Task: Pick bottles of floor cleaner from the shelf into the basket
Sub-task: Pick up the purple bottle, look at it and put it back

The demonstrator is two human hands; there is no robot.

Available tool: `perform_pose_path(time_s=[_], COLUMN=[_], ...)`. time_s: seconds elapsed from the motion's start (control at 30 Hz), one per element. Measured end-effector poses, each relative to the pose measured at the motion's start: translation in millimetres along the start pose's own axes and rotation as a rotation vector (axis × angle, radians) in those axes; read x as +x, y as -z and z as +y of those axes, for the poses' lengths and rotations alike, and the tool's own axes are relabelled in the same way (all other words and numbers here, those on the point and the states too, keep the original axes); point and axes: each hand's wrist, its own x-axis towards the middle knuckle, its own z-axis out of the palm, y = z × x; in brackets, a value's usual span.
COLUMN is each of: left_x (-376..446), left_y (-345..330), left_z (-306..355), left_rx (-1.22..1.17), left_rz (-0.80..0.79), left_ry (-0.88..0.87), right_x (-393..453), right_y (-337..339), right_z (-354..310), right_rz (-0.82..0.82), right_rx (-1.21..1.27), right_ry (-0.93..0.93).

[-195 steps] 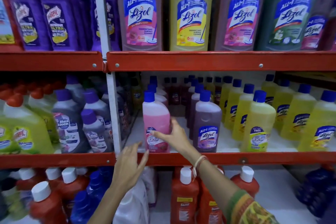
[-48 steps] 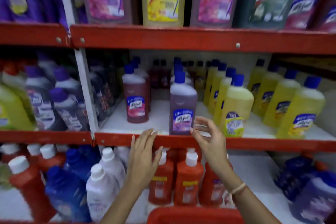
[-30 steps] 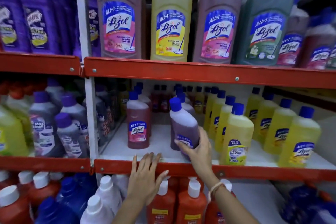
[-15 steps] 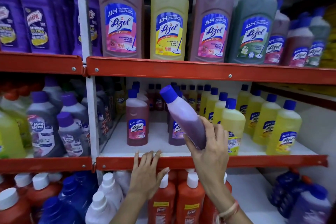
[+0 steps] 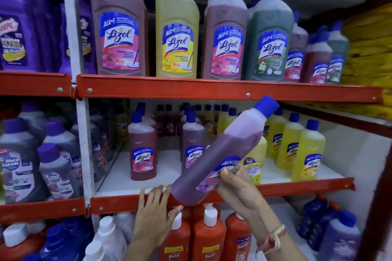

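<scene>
My right hand [image 5: 237,184] grips a purple Lizol floor cleaner bottle [image 5: 224,150] with a blue cap, held off the middle shelf [image 5: 297,187] and tilted with its cap up to the right. My left hand [image 5: 153,216] rests flat with fingers spread on the red front edge of that shelf. A dark pink Lizol bottle [image 5: 143,150] and another purple one [image 5: 193,146] stand on the shelf behind. The basket is out of view.
Yellow cleaner bottles [image 5: 307,154] fill the right of the middle shelf. Large Lizol bottles [image 5: 177,34] line the upper shelf. Orange bottles with white caps [image 5: 209,237] stand below. Grey and purple bottles [image 5: 19,163] crowd the left bay past the white upright [image 5: 83,133].
My right hand took the purple bottle off the shelf, drew it forward and swung its cap from pointing left to pointing up right. My left hand stayed on the shelf edge.
</scene>
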Motion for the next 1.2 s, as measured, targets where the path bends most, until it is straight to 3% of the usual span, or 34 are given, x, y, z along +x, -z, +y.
perform_pose_path(time_s=[0.13, 0.43, 0.8, 1.2], left_x=[0.7, 0.9, 0.3, 0.0], left_y=[-1.5, 2.0, -3.1, -2.9], left_z=[1.6, 3.6, -0.7, 2.8], left_rx=[-0.018, -0.052, -0.034, -0.071], left_rz=[0.001, -0.001, 0.000, 0.016], left_ry=[0.001, 0.015, -0.015, 0.025], right_x=[3.5, 40.3, 68.3, 67.3], right_y=[6.5, 40.4, 73.6, 86.3], right_z=[-6.1, -11.7, 26.5, 48.6], right_rz=[-0.019, 0.140, 0.238, 0.251], right_rx=[0.065, -0.257, -0.468, -0.552], right_ry=[0.000, -0.070, -0.247, -0.312])
